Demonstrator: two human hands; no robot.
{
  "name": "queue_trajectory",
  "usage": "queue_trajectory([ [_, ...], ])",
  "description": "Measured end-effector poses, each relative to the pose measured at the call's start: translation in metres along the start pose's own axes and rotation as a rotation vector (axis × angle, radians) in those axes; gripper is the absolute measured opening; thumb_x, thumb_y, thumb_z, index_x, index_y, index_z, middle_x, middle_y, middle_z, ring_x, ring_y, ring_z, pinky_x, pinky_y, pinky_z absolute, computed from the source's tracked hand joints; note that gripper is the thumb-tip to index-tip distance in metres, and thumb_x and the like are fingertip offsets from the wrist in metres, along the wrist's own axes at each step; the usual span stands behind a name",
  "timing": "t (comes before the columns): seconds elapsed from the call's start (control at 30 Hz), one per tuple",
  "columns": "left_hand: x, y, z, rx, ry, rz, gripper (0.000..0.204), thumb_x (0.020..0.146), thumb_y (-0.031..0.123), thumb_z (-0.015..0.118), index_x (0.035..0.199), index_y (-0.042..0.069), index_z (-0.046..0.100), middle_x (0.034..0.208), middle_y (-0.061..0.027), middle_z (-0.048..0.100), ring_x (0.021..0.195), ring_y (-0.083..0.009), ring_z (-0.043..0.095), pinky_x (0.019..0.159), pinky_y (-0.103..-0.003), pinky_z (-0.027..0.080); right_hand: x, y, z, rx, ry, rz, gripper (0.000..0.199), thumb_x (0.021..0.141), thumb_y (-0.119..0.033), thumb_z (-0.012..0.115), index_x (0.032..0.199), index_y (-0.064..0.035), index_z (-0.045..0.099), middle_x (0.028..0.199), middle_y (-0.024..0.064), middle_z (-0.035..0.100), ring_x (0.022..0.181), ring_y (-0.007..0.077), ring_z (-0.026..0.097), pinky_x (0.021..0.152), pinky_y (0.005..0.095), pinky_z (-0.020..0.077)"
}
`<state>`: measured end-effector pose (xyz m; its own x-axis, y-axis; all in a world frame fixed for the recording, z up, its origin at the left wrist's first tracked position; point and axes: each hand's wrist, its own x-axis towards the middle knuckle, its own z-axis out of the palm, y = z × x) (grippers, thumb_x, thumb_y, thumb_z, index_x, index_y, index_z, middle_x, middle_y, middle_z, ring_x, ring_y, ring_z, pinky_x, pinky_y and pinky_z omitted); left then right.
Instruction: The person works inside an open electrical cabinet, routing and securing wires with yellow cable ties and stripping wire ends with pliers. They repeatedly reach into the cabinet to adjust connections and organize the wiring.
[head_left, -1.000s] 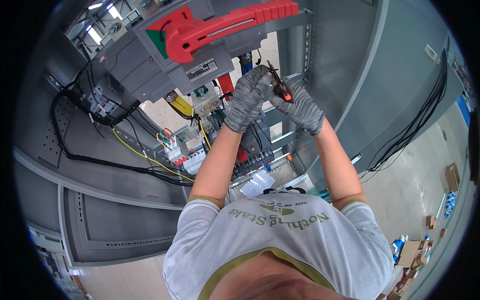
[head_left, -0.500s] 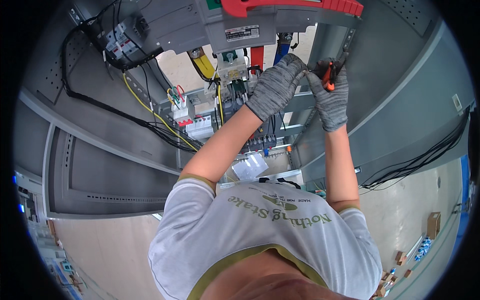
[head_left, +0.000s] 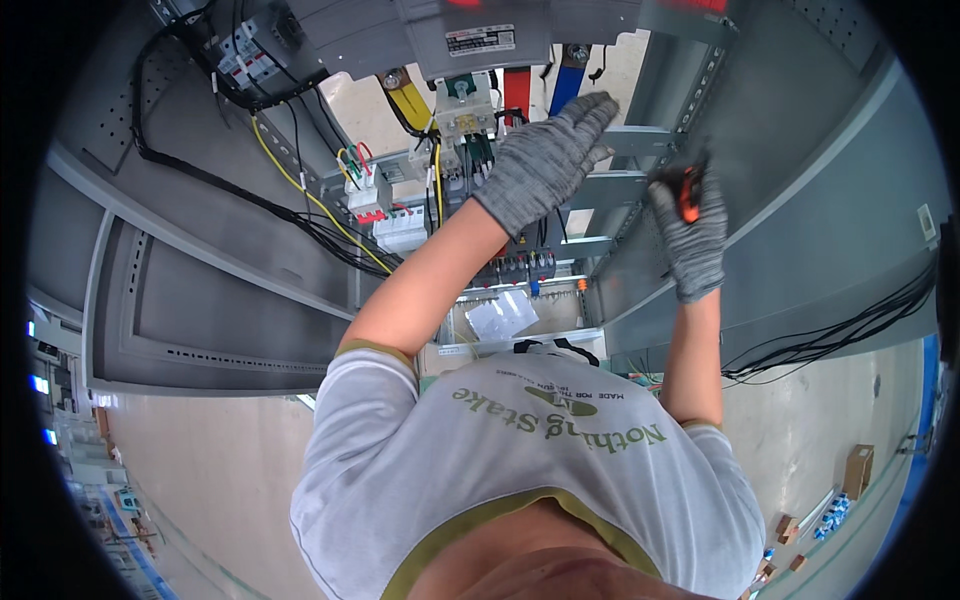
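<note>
My left hand (head_left: 548, 158), in a grey knitted glove, reaches over the middle of an electrical cabinet. Its fingers are stretched out, with the thumb apart, and I see nothing in them. Just beyond its fingertips hang the blue busbar (head_left: 567, 88) and the red busbar (head_left: 516, 92). My right hand (head_left: 692, 240), gloved alike, is closed around pliers (head_left: 690, 192) with orange and black handles, near the cabinet's right side. Motion smears the tool's tip. Left of my left hand are a yellow busbar (head_left: 408, 104) and a clear-covered terminal block (head_left: 464, 112).
A large grey breaker (head_left: 480, 42) spans the top. Small white breakers (head_left: 400, 232) and a black cable bundle (head_left: 225, 195) lie to the left. Metal crossbars (head_left: 640, 140) run behind my hands. Loose black wires (head_left: 830, 335) hang at the right panel. Cardboard boxes (head_left: 858, 470) stand on the floor.
My hands have parted. The right one has moved right and toward me with the pliers, away from the left hand. The left hand's fingers have straightened.
</note>
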<state>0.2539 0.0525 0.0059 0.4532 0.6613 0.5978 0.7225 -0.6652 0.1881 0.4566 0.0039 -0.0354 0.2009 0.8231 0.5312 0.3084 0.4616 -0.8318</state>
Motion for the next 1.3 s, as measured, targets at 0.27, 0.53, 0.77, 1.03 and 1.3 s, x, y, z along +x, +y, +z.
queue_trajectory([
  [0.27, -0.042, -0.051, -0.04, 0.671, 0.168, 0.113, 0.03, 0.077, 0.019, 0.062, 0.106, 0.02, 0.065, 0.112, -0.0023, 0.058, 0.101, -0.0249, 0.054, 0.086, -0.041, 0.042, -0.128, 0.06, -0.012, 0.645, -0.681, 0.939, 0.027, 0.085, -0.012, 0.068, 0.108, -0.0007, 0.058, 0.089, 0.0102, 0.067, 0.083, 0.0184, 0.064, 0.075, 0.0304, 0.0525],
  [0.53, -0.029, -0.059, -0.033, 0.679, 0.146, 0.223, 0.02, 0.073, 0.017, 0.064, 0.093, 0.016, 0.066, 0.107, -0.0024, 0.062, 0.098, -0.0228, 0.057, 0.084, -0.038, 0.043, -0.173, 0.065, -0.022, 1.018, -0.719, 1.286, 0.049, 0.086, -0.013, 0.068, 0.128, -0.0017, 0.047, 0.102, 0.0115, 0.066, 0.095, 0.0206, 0.064, 0.086, 0.032, 0.0518],
  [0.77, -0.011, -0.042, -0.032, -0.069, 0.279, -0.182, 0.011, 0.086, 0.008, 0.065, 0.096, 0.005, 0.064, 0.092, -0.0058, 0.067, 0.078, -0.0171, 0.065, 0.072, -0.03, 0.051, -0.158, 0.059, -0.025, 0.538, -0.84, 0.841, 0.045, 0.084, -0.008, 0.064, 0.126, -0.0021, 0.05, 0.096, 0.005, 0.062, 0.089, 0.0162, 0.061, 0.083, 0.0279, 0.0477],
  [1.03, 0.0, -0.047, -0.028, -0.791, 0.127, -0.32, 0.014, 0.09, 0.006, 0.061, 0.102, 0.0, 0.062, 0.094, -0.0088, 0.068, 0.085, -0.0147, 0.065, 0.078, -0.027, 0.052, -0.046, 0.007, 0.02, -0.2, -0.292, -0.048, 0.043, 0.076, -0.011, 0.066, 0.115, 0.0001, 0.051, 0.097, 0.0232, 0.059, 0.088, 0.0379, 0.06, 0.076, 0.0429, 0.0484],
  [1.3, 0.005, -0.049, -0.034, -0.568, 0.095, -0.163, 0.018, 0.089, 0.013, 0.06, 0.102, 0.001, 0.064, 0.087, -0.0112, 0.067, 0.069, -0.0169, 0.066, 0.063, -0.03, 0.052, 0.02, -0.023, 0.07, -0.612, -0.118, -0.173, 0.056, 0.066, -0.014, 0.071, 0.117, -0.0009, 0.052, 0.101, 0.0208, 0.061, 0.095, 0.0377, 0.06, 0.086, 0.0444, 0.0476],
])
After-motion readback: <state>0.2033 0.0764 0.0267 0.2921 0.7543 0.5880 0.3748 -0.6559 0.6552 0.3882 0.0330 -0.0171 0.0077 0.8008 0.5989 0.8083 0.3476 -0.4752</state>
